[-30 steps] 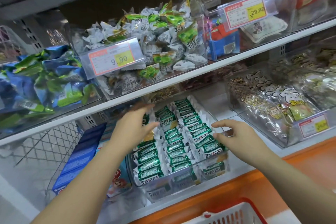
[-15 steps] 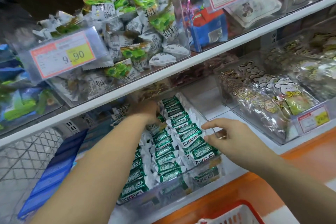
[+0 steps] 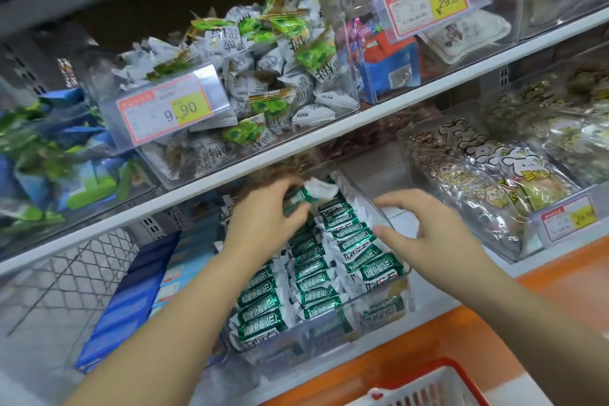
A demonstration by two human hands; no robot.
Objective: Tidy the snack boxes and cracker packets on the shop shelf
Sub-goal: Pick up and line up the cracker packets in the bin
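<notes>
Left hand [image 3: 263, 219] higher, green packet [image 3: 297, 200] in fingertips

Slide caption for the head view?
Left hand holds a green cracker packet over the clear bin; right hand, open, at the bin's right wall.

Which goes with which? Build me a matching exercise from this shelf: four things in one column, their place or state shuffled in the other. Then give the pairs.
Things
1. left hand
2. right hand
3. blue boxes
4. red basket

Place or state
A. below the orange shelf edge
B. grips a green packet
C. holds nothing, over the right side of the clear bin
D. stacked left of the clear bin

Pairs: 1-B, 2-C, 3-D, 4-A
</notes>
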